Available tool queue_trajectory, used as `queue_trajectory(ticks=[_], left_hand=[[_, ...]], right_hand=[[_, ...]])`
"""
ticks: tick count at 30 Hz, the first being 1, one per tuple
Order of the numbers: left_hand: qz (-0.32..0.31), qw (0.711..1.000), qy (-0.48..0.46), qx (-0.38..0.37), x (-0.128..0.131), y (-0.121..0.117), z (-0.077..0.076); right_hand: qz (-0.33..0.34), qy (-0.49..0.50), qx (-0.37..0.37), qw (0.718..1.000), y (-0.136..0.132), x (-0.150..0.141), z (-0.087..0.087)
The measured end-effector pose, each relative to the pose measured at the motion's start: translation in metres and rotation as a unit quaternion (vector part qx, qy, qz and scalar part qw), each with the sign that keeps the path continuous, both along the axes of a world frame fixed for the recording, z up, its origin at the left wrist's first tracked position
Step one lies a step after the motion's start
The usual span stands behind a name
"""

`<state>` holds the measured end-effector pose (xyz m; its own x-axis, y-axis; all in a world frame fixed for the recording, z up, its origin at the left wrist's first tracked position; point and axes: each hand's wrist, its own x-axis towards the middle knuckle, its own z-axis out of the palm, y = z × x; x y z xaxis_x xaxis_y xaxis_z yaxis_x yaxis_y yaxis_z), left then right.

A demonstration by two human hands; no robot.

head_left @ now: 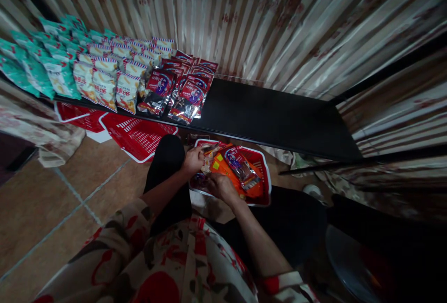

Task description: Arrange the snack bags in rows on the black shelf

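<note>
Over the left side of a red plastic basket [266,172], my left hand [193,159] is closed on a shiny snack packet [208,159]. The fingers of my right hand [223,187] curl at the same packet's lower edge, partly hidden from above. Inside the basket, a dark red and purple snack packet [240,165] lies on top of orange packaging [223,169]. Similar dark red packets [191,94] stand in short rows on the black shelf [265,112], just ahead of my hands.
White and yellow snack bags [104,86] and teal bags [61,72] fill the shelf's left end. Two more red baskets, one nearer [139,138] and one further left [84,117], sit below it. A pleated curtain [223,19] hangs behind. A dark metal bar [391,72] runs at right.
</note>
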<state>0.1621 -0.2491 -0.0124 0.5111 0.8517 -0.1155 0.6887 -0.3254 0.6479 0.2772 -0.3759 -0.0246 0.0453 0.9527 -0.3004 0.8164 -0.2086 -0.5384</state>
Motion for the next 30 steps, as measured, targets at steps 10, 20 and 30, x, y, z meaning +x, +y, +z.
queue_trajectory(ticks=[10, 20, 30], left_hand=[[0.077, 0.984, -0.148, -0.069, 0.008, 0.000, -0.004], [0.097, 0.914, -0.329, -0.219, 0.013, -0.006, 0.003], [0.104, 0.775, -0.505, -0.366, 0.007, 0.003, 0.060]], right_hand=[[-0.096, 0.012, 0.185, 0.978, -0.033, 0.058, 0.035], [-0.088, -0.030, -0.057, 0.994, -0.045, 0.048, 0.022], [-0.295, 0.244, 0.191, 0.904, 0.010, 0.045, 0.062]])
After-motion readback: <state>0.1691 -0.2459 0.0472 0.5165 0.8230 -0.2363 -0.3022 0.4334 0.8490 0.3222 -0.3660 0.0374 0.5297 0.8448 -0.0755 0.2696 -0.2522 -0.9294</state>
